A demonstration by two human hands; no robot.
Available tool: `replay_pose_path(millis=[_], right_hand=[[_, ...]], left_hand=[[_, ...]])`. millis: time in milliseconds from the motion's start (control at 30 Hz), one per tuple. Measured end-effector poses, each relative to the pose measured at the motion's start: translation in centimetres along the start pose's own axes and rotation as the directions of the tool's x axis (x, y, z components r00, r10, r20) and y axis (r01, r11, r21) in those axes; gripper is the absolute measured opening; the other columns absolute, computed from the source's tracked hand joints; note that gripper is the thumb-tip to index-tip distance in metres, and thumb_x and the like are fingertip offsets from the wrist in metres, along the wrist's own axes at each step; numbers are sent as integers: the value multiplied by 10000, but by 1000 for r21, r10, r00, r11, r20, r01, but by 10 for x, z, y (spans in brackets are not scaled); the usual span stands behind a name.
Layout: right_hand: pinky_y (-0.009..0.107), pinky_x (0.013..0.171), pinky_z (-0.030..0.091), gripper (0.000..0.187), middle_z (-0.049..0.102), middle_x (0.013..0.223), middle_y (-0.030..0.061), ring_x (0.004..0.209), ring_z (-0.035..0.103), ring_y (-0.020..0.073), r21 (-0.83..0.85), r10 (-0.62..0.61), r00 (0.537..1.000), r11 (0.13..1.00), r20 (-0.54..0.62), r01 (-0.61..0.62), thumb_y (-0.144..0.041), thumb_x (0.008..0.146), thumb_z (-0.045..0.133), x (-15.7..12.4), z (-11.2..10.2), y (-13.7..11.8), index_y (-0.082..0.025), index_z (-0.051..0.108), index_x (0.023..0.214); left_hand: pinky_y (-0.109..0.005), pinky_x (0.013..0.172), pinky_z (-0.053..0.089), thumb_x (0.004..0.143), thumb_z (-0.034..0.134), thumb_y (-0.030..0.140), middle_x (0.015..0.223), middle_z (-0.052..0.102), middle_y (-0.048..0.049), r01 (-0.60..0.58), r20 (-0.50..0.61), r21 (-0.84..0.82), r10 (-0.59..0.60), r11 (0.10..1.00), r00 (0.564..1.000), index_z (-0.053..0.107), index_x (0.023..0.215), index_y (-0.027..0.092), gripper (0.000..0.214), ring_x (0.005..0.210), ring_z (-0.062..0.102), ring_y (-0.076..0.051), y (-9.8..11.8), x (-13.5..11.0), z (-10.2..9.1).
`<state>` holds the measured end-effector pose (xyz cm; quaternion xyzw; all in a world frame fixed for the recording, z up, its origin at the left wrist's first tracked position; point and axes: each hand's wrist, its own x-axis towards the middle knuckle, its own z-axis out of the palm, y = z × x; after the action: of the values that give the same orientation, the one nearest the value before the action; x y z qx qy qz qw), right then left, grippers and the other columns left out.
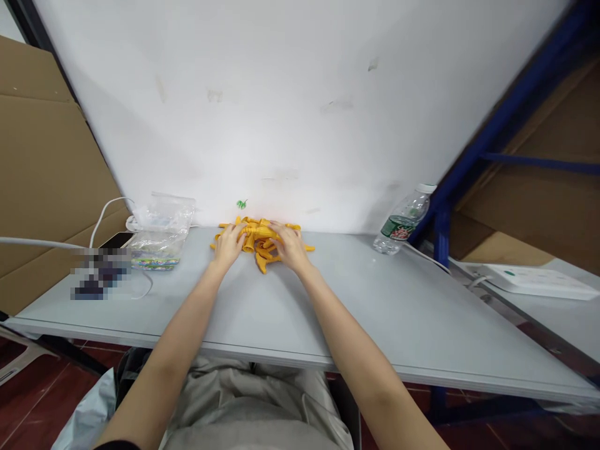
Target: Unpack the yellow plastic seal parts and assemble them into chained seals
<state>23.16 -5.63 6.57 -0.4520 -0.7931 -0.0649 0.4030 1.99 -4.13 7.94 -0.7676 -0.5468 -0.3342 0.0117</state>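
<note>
In the head view, a heap of yellow plastic pieces [263,265] lies on the grey table [281,319], close to the white wall [300,125], and serves as the landmark. The person's left hand [229,244] rests over the heap's left part, fingers partly curled; the right hand [289,247] covers its right part, fingers bent inward. A ribbed yellow piece [257,232] spans the space between both hands' fingertips; whether either hand grips it firmly, one cannot tell. Left of the heap lie clear plastic bags [162,234], with a phone [117,240] beyond them and a cardboard sheet [42,162] farther left. Well to the heap's right, a clear bottle [403,222] with a green label leans. Farther right than the bottle lies a flat white device [539,279].
</note>
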Motion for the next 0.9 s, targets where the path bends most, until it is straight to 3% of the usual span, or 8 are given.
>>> replay_pose_path(millis=[167, 367, 467, 600, 767, 900], right_hand=[[526, 1062, 308, 377, 637, 1315, 158, 1235, 535, 307, -129, 68, 991, 990, 111, -53, -356, 982, 444, -9, 2, -15, -190, 603, 1282], [542, 1059, 269, 243, 693, 1141, 146, 1151, 559, 311, -228, 131, 978, 969, 165, -91, -238, 950, 489, -9, 3, -20, -193, 653, 1123], [514, 1039, 284, 194, 699, 1070, 128, 1105, 570, 300, -234, 129, 981, 968, 145, -93, -179, 925, 491, -11, 3, -20, -197, 644, 1044], [495, 1031, 295, 240, 690, 1094, 133, 1096, 570, 289, -212, 111, 990, 973, 87, -90, -132, 915, 444, -12, 3, -21, -185, 608, 1083], [583, 1079, 221, 256, 687, 1174, 145, 1161, 536, 315, -202, 78, 990, 978, 119, -53, -262, 942, 492, -13, 6, -24, -205, 604, 1165], [563, 1069, 244, 249, 707, 1101, 125, 1122, 555, 296, -245, 115, 984, 966, 139, -78, -175, 941, 439, -12, 5, -25, -214, 641, 1082]], left_hand=[[-302, 882, 509, 937, 512, 288, 1189, 673, -76, -18, 1, 11, 18, 1000, 1000, 620, 1299, 260, 378, 1053, 646, -219, -9, -14, 11], [-301, 927, 499, 927, 542, 292, 1198, 691, -70, -101, 39, -3, 101, 995, 994, 623, 1282, 246, 367, 1105, 639, -210, -11, -17, 15], [-314, 930, 502, 908, 577, 284, 1191, 701, -72, -97, 57, 0, 96, 995, 994, 637, 1253, 226, 355, 1080, 656, -214, -9, -17, 17], [-325, 947, 503, 897, 592, 273, 1202, 705, -67, -107, 38, -22, 108, 994, 993, 645, 1229, 216, 341, 1087, 661, -212, -7, -17, 16], [-331, 941, 511, 888, 599, 277, 1188, 713, -63, -117, 18, -15, 117, 993, 993, 654, 1217, 233, 336, 1083, 663, -215, -6, -18, 16], [-346, 954, 506, 889, 598, 281, 1201, 708, -69, -108, 38, -17, 109, 994, 993, 655, 1222, 236, 340, 1090, 659, -217, -4, -19, 17]])
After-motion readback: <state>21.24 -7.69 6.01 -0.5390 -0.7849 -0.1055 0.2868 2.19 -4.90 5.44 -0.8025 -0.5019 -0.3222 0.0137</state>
